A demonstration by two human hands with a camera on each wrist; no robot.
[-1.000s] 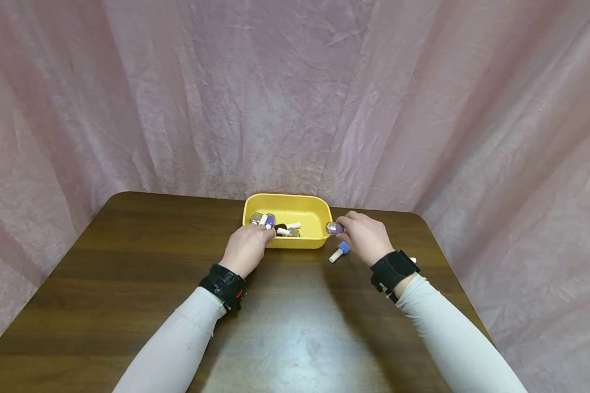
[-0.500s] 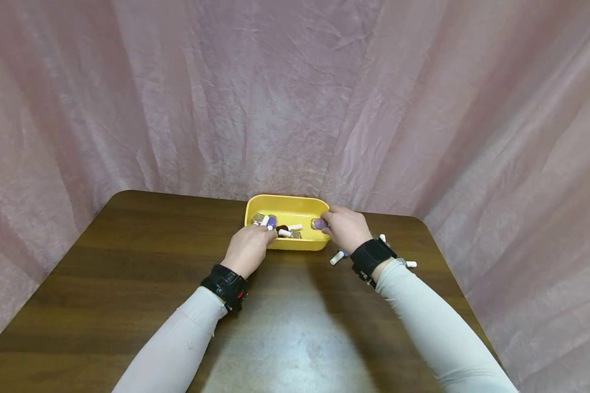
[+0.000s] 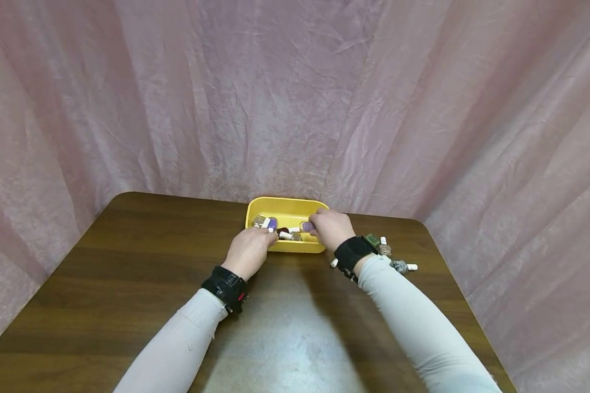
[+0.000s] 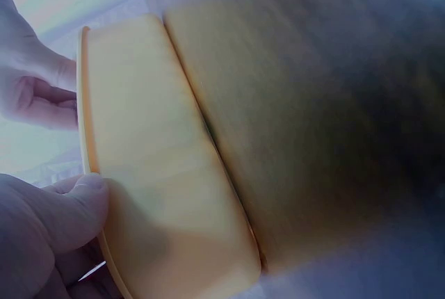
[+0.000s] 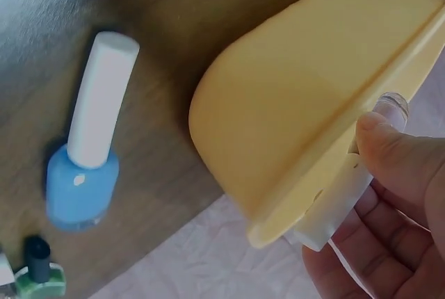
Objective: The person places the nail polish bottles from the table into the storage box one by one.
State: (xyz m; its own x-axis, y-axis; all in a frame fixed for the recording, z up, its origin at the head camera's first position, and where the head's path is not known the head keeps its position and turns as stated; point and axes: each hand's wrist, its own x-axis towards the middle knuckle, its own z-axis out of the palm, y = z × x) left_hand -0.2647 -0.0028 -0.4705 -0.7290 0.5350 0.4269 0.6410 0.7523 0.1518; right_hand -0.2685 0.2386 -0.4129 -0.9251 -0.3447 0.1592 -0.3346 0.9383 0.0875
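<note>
While part-full of bottles, yellow tub in left hand's grip, lilac bottle in right hand's pinch.

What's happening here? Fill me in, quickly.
A person is handling small nail polish bottles at a table. Their left hand grips the near rim of a yellow tub, while the right hand holds a purple bottle with a white cap at the tub's right end, not yet let go. Several other bottles lie in the tub. More lie on the table to its right, including a blue bottle and a green bottle.
</note>
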